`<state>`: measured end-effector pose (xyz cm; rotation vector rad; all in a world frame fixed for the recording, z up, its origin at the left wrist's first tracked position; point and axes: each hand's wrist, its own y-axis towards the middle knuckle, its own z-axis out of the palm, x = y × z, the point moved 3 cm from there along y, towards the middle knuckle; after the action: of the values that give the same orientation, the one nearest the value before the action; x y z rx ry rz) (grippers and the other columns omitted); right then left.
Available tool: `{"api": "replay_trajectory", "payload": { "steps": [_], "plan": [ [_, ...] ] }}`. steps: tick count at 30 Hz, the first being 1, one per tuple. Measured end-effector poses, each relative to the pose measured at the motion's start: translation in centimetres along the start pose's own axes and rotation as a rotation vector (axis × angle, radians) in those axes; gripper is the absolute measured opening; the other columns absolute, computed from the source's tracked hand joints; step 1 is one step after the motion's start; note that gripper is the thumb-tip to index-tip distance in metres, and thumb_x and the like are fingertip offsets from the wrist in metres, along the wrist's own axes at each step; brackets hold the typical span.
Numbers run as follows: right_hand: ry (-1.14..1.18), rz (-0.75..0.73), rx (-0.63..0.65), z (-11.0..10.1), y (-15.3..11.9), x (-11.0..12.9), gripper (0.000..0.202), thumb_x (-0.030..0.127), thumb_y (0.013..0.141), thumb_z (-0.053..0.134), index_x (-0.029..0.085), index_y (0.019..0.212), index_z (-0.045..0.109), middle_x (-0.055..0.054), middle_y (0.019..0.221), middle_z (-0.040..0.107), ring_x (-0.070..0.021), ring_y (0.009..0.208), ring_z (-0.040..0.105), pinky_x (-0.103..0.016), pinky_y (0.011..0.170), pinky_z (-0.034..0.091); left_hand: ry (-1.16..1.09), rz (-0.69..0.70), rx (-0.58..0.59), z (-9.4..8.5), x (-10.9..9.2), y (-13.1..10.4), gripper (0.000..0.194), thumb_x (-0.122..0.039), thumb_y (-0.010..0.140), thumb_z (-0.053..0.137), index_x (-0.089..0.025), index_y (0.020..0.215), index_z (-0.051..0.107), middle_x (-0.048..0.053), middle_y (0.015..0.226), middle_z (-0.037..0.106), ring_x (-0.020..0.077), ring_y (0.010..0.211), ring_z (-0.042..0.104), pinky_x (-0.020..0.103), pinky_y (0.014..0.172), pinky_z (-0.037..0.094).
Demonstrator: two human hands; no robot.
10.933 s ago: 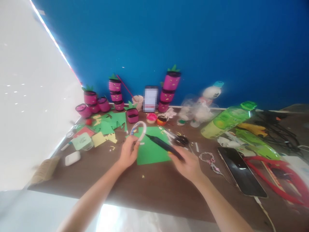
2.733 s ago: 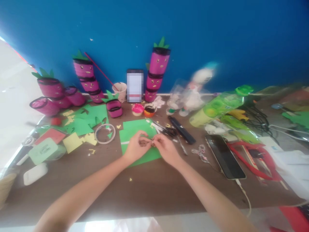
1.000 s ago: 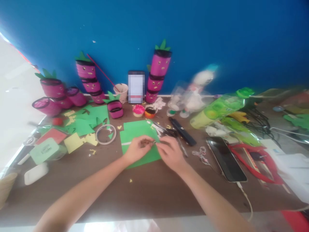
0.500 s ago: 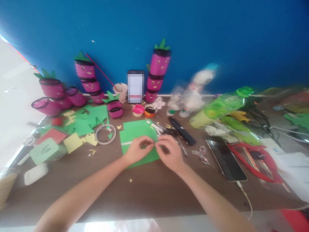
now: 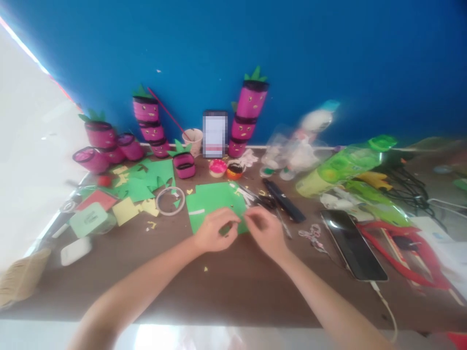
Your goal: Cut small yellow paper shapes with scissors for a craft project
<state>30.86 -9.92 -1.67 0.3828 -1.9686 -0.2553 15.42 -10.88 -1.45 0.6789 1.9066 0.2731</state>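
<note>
My left hand (image 5: 214, 234) and my right hand (image 5: 265, 233) meet fingertip to fingertip just above the near edge of a green paper sheet (image 5: 211, 200) on the brown table (image 5: 226, 287). Both pinch one small piece between them; it is too blurred to identify. A white tape ring (image 5: 170, 201) lies left of the sheet. A black pen-like tool (image 5: 285, 207) and scissors (image 5: 267, 201) lie to the right of it, beyond my right hand.
Pink paper cups with faces stand stacked at the blue wall (image 5: 251, 113) (image 5: 148, 120), and one (image 5: 185, 165) sits alone. Green and yellow scraps (image 5: 142, 187) lie left. A phone (image 5: 353, 245), green bottle (image 5: 343, 166) and red cable (image 5: 403, 255) crowd the right.
Since 10.9 s ago the tape ring and black tool left my hands and lie on the table. Over the last second my hands stay together and drift slightly toward me.
</note>
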Motion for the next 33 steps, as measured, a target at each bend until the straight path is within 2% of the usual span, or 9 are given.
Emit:
{"api": "replay_trajectory", "payload": {
  "steps": [4, 8, 11, 14, 17, 20, 24, 26, 33],
  "plan": [
    [-0.063, 0.011, 0.175, 0.8, -0.1, -0.3, 0.004, 0.018, 0.078, 0.053, 0.02, 0.077, 0.056, -0.001, 0.072, 0.061, -0.0147, 0.066, 0.057, -0.027, 0.061, 0.047, 0.168, 0.243, 0.037, -2.0, -2.3, 1.0, 0.02, -0.012, 0.075, 0.048, -0.017, 0.091, 0.059, 0.006, 0.08, 0.063, 0.0151, 0.076, 0.058, 0.028, 0.07, 0.048],
    [-0.089, -0.026, 0.326, 1.5, -0.3, -0.5, 0.006, 0.016, 0.079, 0.051, 0.02, 0.075, 0.055, -0.002, 0.074, 0.06, -0.0133, 0.064, 0.053, -0.026, 0.058, 0.044, 0.598, 0.003, 0.07, -6.8, -1.9, 1.0, 0.022, -0.015, 0.077, 0.047, -0.015, 0.094, 0.062, 0.009, 0.095, 0.063, 0.0202, 0.089, 0.057, 0.036, 0.081, 0.047],
    [-0.081, -0.057, 0.35, 1.7, -0.3, -0.7, 0.008, 0.015, 0.079, 0.05, 0.02, 0.073, 0.053, -0.004, 0.082, 0.058, -0.0127, 0.064, 0.05, -0.026, 0.059, 0.044, 0.922, -0.122, 0.103, -10.5, -0.1, -1.1, 0.024, -0.018, 0.073, 0.05, -0.014, 0.092, 0.064, 0.012, 0.102, 0.062, 0.027, 0.095, 0.054, 0.042, 0.084, 0.046],
    [-0.089, -0.047, 0.337, 1.8, -0.1, -0.8, 0.007, 0.015, 0.077, 0.051, 0.019, 0.072, 0.053, -0.005, 0.087, 0.056, -0.0123, 0.063, 0.048, -0.027, 0.059, 0.044, 1.032, -0.159, 0.179, -12.4, 2.0, -3.5, 0.027, -0.02, 0.073, 0.053, -0.015, 0.098, 0.063, 0.013, 0.115, 0.058, 0.0329, 0.111, 0.047, 0.045, 0.086, 0.045],
    [-0.103, -0.01, 0.328, 1.9, 0.0, -0.9, 0.007, 0.014, 0.076, 0.052, 0.019, 0.071, 0.053, -0.005, 0.089, 0.055, -0.0119, 0.063, 0.048, -0.027, 0.058, 0.043, 0.946, -0.079, 0.213, -12.4, 3.4, -4.8, 0.02, -0.016, 0.079, 0.047, -0.017, 0.088, 0.065, 0.01, 0.109, 0.062, 0.028, 0.111, 0.05, 0.043, 0.09, 0.044],
    [-0.108, 0.003, 0.311, 1.8, 0.1, -1.0, 0.008, 0.015, 0.076, 0.053, 0.019, 0.07, 0.052, -0.005, 0.087, 0.055, -0.0113, 0.061, 0.047, -0.026, 0.056, 0.043, 0.781, -0.053, 0.072, -12.0, 3.5, -5.0, 0.016, -0.017, 0.08, 0.049, -0.016, 0.084, 0.064, 0.009, 0.098, 0.065, 0.0219, 0.097, 0.058, 0.038, 0.089, 0.046],
    [-0.119, -0.006, 0.302, 1.8, 0.2, -1.1, 0.008, 0.015, 0.077, 0.052, 0.019, 0.071, 0.053, -0.005, 0.086, 0.055, -0.0112, 0.06, 0.047, -0.026, 0.055, 0.043, 0.556, -0.195, -0.159, -11.6, 2.8, -5.1, 0.014, -0.022, 0.081, 0.051, -0.016, 0.088, 0.061, 0.008, 0.094, 0.065, 0.017, 0.087, 0.062, 0.031, 0.081, 0.05],
    [-0.13, -0.018, 0.309, 1.9, 0.2, -1.2, 0.007, 0.016, 0.078, 0.052, 0.019, 0.073, 0.055, -0.005, 0.085, 0.056, -0.0114, 0.06, 0.047, -0.026, 0.055, 0.043, 0.414, -0.283, -0.214, -11.3, 2.4, -5.2, 0.013, -0.024, 0.082, 0.051, -0.017, 0.086, 0.061, 0.006, 0.093, 0.064, 0.0155, 0.084, 0.062, 0.029, 0.078, 0.051],
    [-0.211, -0.06, 0.294, 1.9, 0.1, -1.3, 0.006, 0.019, 0.08, 0.051, 0.02, 0.078, 0.057, -0.005, 0.083, 0.056, -0.0124, 0.06, 0.05, -0.028, 0.058, 0.045, 0.048, -0.359, -0.178, -9.7, 1.8, -5.4, 0.011, -0.023, 0.084, 0.051, -0.018, 0.085, 0.061, 0.004, 0.092, 0.06, 0.0109, 0.073, 0.063, 0.023, 0.068, 0.053]
  ]
}}
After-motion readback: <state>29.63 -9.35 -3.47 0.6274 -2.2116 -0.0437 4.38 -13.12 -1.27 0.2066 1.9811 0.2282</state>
